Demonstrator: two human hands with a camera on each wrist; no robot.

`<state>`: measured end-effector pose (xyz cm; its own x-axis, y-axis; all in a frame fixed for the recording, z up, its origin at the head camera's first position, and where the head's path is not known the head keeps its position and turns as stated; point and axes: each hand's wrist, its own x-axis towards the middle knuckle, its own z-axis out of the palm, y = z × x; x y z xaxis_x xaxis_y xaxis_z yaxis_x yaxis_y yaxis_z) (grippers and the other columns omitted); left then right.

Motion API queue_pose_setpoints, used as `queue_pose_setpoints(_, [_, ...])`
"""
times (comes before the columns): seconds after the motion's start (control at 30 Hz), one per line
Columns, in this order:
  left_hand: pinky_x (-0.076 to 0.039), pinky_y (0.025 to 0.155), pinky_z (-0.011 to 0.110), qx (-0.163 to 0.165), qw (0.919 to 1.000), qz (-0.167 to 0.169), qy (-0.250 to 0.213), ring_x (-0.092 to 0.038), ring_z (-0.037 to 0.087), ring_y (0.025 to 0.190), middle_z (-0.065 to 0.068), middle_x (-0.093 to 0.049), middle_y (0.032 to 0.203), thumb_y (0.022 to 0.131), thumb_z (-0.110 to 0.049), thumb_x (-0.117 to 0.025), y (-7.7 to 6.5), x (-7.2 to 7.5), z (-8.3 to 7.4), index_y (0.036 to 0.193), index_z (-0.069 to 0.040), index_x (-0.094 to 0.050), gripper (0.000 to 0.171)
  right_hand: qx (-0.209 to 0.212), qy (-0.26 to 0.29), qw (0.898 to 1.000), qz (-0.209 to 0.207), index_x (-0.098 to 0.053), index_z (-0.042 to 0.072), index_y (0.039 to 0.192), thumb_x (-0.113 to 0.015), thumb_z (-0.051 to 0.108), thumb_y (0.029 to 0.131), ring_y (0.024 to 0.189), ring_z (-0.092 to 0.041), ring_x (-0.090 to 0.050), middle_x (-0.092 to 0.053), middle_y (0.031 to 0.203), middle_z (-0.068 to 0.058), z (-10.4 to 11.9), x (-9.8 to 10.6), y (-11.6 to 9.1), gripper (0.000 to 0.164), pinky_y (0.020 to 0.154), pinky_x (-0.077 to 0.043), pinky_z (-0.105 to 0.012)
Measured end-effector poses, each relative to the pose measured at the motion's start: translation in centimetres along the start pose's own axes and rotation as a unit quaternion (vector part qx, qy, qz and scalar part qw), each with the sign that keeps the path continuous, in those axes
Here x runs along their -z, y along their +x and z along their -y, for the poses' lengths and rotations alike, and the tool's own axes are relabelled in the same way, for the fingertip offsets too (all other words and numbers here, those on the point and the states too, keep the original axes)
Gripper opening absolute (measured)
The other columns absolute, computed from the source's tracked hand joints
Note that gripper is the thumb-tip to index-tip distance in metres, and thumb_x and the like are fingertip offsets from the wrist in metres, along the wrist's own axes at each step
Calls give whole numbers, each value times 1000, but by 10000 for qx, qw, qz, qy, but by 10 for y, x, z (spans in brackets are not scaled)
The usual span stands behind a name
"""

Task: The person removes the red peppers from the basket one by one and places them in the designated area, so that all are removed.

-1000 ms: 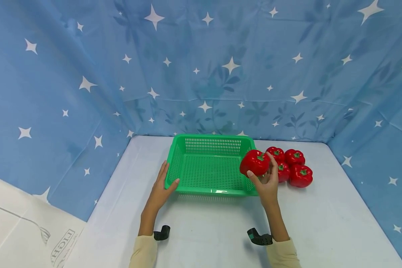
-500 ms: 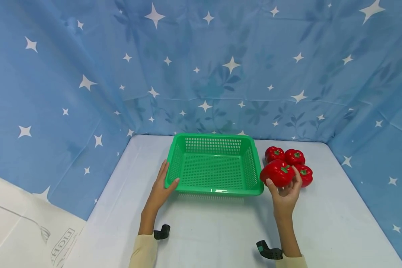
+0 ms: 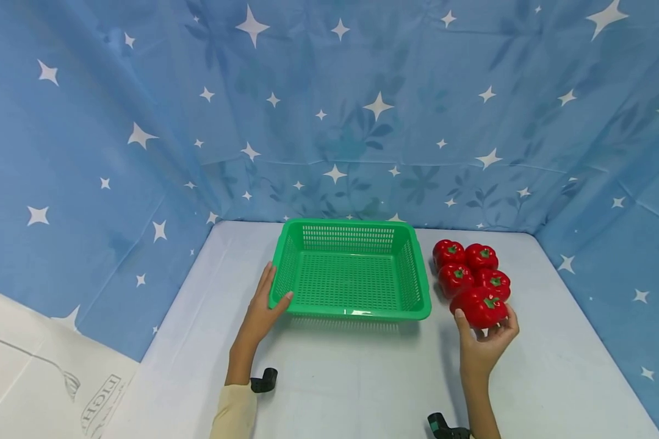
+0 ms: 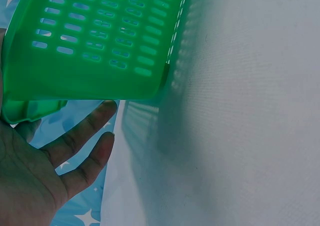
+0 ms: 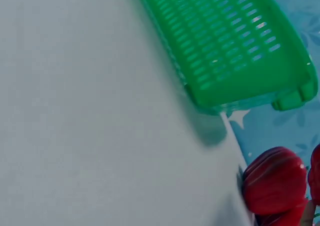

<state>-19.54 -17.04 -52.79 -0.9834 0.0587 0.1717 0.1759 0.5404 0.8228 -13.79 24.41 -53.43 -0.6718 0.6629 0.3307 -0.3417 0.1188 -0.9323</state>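
A green slatted plastic basket (image 3: 357, 315) stands on the white table. My left hand (image 3: 262, 314) rests at its front left corner, thumb at the front rim and straight fingers along the side; the left wrist view shows the fingers (image 4: 90, 163) spread against the basket (image 4: 100, 88). My right hand (image 3: 486, 350) holds a red bell pepper (image 3: 476, 306) between thumb and fingers. This pepper is tilted and overlaps the front of a group of red bell peppers (image 3: 456, 277). In the right wrist view, one pepper (image 5: 274, 181) shows; most of the hand is out of frame.
Blue star-patterned cloth (image 3: 357, 122) hangs behind and beside the table (image 3: 335, 378). The peppers are grouped right of the basket, near the table's back right corner. A white printed sheet (image 3: 71, 366) lies at the left.
My right hand has carried the bell pepper from over the basket's right rim to the right and nearer, to the front of the pepper group. My left hand has stayed at the basket.
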Motion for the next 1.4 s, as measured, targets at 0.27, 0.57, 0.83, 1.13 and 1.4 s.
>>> queue_pose_setpoints(0.27, [-22, 117, 59, 5, 10000, -37, -2, -9, 24, 153, -9, -3, 165, 95, -52, -57, 2, 2, 1, 159, -23, -12, 83, -1051, -1296, 9859, 80, -17, 26, 146, -78, 15, 83, 129, -6, -34, -30, 143, 4, -17, 9, -4, 89, 99, -46, -17])
queue_pose_setpoints(0.57, [-21, 117, 59, 5, 10000, -44, -56, -9, 24, 153, -11, -3, 165, 95, -51, -57, 2, 1, 1, 159, -22, -12, 83, -1230, -1942, 9731, 160, -15, 28, 146, -79, 18, 82, 142, -20, -27, -28, 150, -4, -21, 5, -5, 91, 112, -39, -44])
queue_pose_setpoints(0.83, [-21, 118, 59, -17, 10000, -63, -47, -9, 22, 153, -11, -3, 165, 95, -50, -58, 2, 0, 3, 159, -23, -12, 83, -942, -2128, 9723, 194, -18, 18, 147, -78, 14, 81, 141, -22, -29, -31, 148, -9, -25, 0, -4, 89, 115, -35, -47])
queue_pose_setpoints(1.13, [-22, 117, 59, -2, 9999, -51, -93, -9, 24, 153, -7, -4, 166, 95, -51, -58, 0, -1, 2, 159, -23, -13, 83, -823, -2181, 9722, 207, -17, 12, 148, -78, 13, 82, 141, -21, -26, -26, 148, -10, -30, -4, -2, 90, 116, -32, -47])
queue_pose_setpoints(1.4, [-22, 117, 59, -29, 9999, -55, -106, -9, 24, 153, -9, -4, 165, 95, -50, -58, -1, -2, 1, 159, -22, -13, 83, -671, -2317, 9703, 206, -16, 11, 149, -78, 12, 81, 143, -21, -23, -25, 149, -11, -35, -3, 2, 91, 117, -30, -50])
